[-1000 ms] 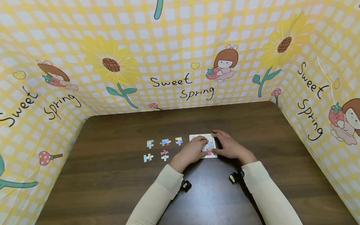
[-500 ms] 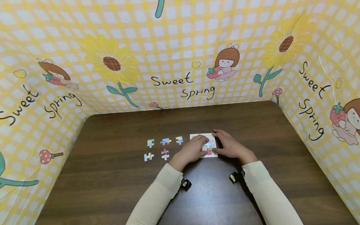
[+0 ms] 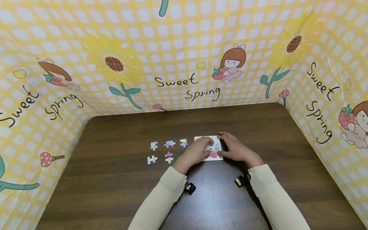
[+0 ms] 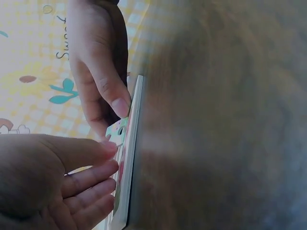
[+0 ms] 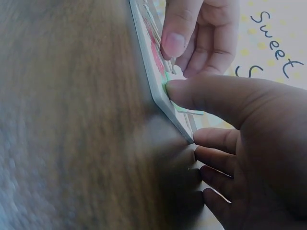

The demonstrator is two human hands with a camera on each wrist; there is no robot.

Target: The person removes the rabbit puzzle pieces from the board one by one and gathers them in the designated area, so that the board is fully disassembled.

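A white-rimmed jigsaw puzzle tray [image 3: 198,137] lies on the table with colourful pieces fitted in its right part. My left hand [image 3: 196,151] reaches over the tray's left half. Its thumb and fingers pinch a puzzle piece [image 4: 119,144] low against the tray surface; the hand hides most of that piece. At the right edge my right hand [image 3: 235,150] grips the tray. In the right wrist view its thumb [image 5: 184,93] presses on top by a green part of the picture, and the fingertips touch the tray's side.
Several loose puzzle pieces lie left of the tray: three in a back row, including a blue one [image 3: 169,143], and two in front, one with a pink and white figure [image 3: 169,157]. A yellow checked cloth [image 3: 172,64] walls in the brown table [image 3: 115,185].
My left thumb and fingers have shifted slightly leftward over the tray, uncovering a little more of the picture. The right hand stays on the tray's edge. The loose pieces have not moved.
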